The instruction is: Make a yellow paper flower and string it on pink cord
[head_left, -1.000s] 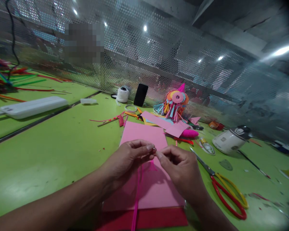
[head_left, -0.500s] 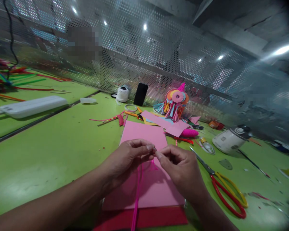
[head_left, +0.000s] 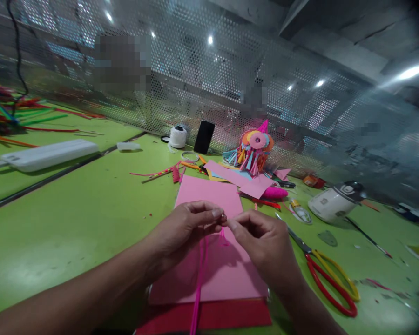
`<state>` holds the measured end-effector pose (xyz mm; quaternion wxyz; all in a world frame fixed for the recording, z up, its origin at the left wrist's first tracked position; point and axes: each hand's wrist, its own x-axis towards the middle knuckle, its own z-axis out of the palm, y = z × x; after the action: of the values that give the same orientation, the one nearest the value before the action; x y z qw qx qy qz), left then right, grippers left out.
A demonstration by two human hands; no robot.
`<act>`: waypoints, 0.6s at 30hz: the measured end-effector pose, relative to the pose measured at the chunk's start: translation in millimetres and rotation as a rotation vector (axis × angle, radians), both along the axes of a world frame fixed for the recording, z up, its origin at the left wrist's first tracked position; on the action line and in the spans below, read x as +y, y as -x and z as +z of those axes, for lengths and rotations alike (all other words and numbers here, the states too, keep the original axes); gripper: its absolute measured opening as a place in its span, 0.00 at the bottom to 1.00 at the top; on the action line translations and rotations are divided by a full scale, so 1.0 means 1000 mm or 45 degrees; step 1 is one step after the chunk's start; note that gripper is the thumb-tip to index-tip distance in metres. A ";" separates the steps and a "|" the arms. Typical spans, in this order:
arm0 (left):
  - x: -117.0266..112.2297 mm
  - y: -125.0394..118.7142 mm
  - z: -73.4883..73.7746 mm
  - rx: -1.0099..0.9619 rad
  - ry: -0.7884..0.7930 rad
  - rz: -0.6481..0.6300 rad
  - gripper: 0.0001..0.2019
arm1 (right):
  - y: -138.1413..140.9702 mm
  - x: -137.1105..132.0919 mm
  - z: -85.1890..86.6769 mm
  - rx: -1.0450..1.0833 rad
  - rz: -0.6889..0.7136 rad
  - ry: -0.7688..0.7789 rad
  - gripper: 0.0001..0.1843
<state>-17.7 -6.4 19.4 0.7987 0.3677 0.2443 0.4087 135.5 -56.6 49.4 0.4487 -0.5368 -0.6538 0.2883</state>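
Observation:
Over a pink paper sheet (head_left: 181,288), my two hands meet fingertip to fingertip. My left hand (head_left: 192,225) is closed, thumb against fingers, with a bright pink cord (head_left: 198,284) hanging from it down to the bottom edge. A tiny shiny bead-like piece (head_left: 224,217) shows at its fingertips. My right hand (head_left: 261,239) pinches right beside that piece; whatever lies between its thumb and forefinger is too small to make out. Short pink cord ends (head_left: 223,239) dangle just below the fingertips.
Red-and-yellow-handled scissors (head_left: 330,279) lie right of my right hand. Behind the paper are pink paper scraps (head_left: 256,186), a colourful tasselled paper ornament (head_left: 256,144), a phone (head_left: 204,136) and a thread spool (head_left: 178,137). A white-and-black container (head_left: 335,202) and a white power strip (head_left: 52,153) flank them.
Both hands keep nearly the same place and pinch. The right fingertips have shifted very slightly to the right, and the dangling cord ends have moved a little.

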 end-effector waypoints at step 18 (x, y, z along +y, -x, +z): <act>-0.002 0.000 0.002 0.013 -0.016 -0.003 0.02 | 0.001 -0.001 0.001 -0.015 0.015 0.018 0.11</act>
<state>-18.2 -8.5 21.6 0.7955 0.3752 0.2455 0.4075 134.0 -57.4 50.8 0.4393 -0.5376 -0.6576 0.2925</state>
